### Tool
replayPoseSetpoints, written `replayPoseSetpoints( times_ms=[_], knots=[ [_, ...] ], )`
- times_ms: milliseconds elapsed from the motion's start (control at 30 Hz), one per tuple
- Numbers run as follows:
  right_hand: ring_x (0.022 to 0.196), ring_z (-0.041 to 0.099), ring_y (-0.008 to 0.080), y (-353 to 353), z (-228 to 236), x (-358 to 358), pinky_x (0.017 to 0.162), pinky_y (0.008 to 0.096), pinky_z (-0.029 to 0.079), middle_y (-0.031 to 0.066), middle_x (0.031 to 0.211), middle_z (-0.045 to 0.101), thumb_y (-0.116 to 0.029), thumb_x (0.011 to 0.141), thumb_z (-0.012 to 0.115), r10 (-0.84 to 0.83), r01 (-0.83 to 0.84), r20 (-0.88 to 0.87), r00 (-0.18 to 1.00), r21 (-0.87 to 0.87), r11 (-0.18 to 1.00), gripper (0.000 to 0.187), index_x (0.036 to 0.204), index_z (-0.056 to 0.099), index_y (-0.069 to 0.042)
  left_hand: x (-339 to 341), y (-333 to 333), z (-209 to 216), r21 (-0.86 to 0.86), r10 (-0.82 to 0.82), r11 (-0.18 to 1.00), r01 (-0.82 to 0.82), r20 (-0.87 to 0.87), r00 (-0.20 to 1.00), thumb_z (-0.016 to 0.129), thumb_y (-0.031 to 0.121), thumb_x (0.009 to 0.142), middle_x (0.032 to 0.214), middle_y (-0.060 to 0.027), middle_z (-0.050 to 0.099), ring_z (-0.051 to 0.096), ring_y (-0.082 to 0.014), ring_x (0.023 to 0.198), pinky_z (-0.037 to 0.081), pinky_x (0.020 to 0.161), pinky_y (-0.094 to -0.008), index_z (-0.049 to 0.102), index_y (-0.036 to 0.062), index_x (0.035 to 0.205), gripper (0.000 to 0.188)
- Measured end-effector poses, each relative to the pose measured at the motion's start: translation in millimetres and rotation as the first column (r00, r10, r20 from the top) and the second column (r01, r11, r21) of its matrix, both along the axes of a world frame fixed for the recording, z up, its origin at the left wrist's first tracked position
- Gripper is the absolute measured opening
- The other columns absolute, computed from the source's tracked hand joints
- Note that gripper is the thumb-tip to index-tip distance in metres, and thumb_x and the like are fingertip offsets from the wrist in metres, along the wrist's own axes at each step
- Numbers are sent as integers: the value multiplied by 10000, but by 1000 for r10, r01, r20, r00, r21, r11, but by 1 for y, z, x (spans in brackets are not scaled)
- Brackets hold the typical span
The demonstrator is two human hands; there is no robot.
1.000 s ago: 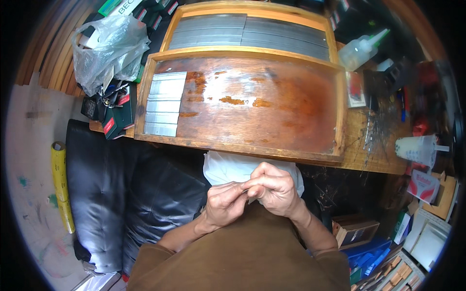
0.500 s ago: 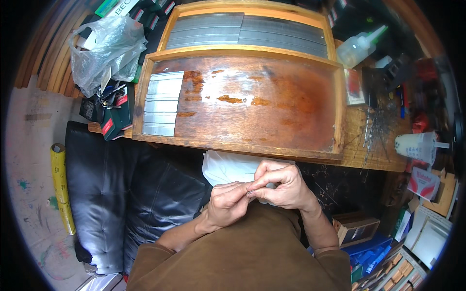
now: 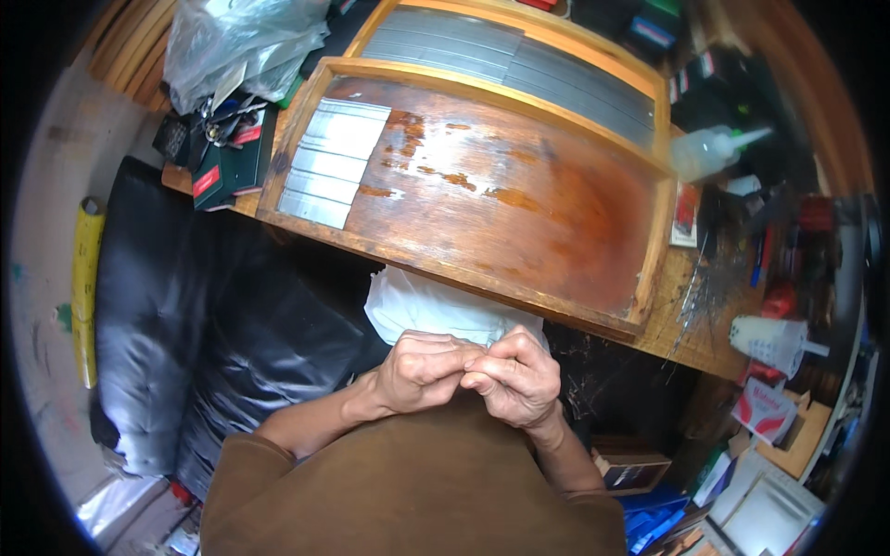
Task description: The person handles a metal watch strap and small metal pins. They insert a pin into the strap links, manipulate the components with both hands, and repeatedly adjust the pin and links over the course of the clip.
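Note:
My left hand (image 3: 422,372) and my right hand (image 3: 515,378) meet fingertip to fingertip just in front of my body. Both are closed in a pinch. Whatever lies between the fingertips is too small or too hidden to name. Beyond them, a white cloth or bag (image 3: 436,310) hangs under the front edge of a shallow wooden tray (image 3: 445,278). Flat silvery metal strips (image 3: 334,167) lie side by side at the tray's left end. A second wooden tray (image 3: 505,93) behind it holds rows of grey strips (image 3: 445,46).
A clear plastic bag (image 3: 246,51) and dark boxes (image 3: 236,167) sit left of the trays. On the right are a squeeze bottle (image 3: 709,153), thin wires (image 3: 700,287) and a plastic cup with a straw (image 3: 769,343). A black padded seat (image 3: 222,306) stands at my left.
The whole view has turned and shifted, so the trays now slope down to the right. Both hands stay pinched together; the right hand's fingers have curled in slightly.

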State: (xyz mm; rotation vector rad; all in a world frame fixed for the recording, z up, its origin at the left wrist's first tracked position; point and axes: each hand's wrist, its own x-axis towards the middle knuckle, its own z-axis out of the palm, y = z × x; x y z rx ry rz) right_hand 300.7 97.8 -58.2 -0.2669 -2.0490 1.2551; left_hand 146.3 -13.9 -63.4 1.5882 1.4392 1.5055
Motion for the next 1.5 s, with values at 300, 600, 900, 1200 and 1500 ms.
replayPoseSetpoints(
  times_ms=[300, 600, 900, 1200, 1500],
  knots=[
    [806, 649, 141, -3, 10, -3, 691, 261, 540, 77, 920, 649, -87, 865, 847, 76, -24, 143, 987, -334, 942, 268, 1112, 788, -2, -16, -8, -12, -149, -16, 988, 34, 123, 992, 698, -99, 787, 800, -165, 728, 719, -307, 682, 563, 619, -367, 759, -15, 1025, 260],
    [776, 624, 106, -6, 11, -4, 665, 235, 495, 45, 872, 667, 72, 744, 887, 29, 46, 183, 983, -395, 918, 279, 1001, 822, -18, -23, -7, -10, -199, -122, 969, 147, 132, 984, 673, -124, 779, 873, -190, 759, 751, -313, 736, 586, 657, -346, 760, -41, 1015, 265],
    [760, 632, 103, -4, 13, -4, 657, 236, 504, 42, 858, 669, 78, 771, 867, 34, 39, 177, 984, -393, 919, 224, 970, 815, -12, -19, -9, -13, -240, -115, 960, 142, 123, 986, 666, -119, 791, 855, -183, 759, 755, -299, 727, 587, 654, -342, 763, -29, 1034, 277],
    [751, 641, 109, -3, 10, -5, 646, 241, 509, 46, 841, 671, 65, 773, 873, 35, 24, 162, 986, -351, 936, 199, 946, 811, -12, -17, -8, -8, -201, -84, 974, 107, 119, 989, 674, -115, 789, 814, -154, 750, 735, -283, 679, 570, 624, -337, 764, -18, 1018, 264],
    [740, 624, 117, -5, 10, -6, 645, 242, 492, 43, 820, 662, 0, 741, 912, 3, 52, 169, 986, -321, 946, 207, 922, 815, -28, -13, -9, -7, -140, -29, 989, 40, 83, 996, 697, -103, 785, 813, -156, 750, 741, -278, 685, 582, 621, -345, 756, -43, 1003, 233]
  ],
)
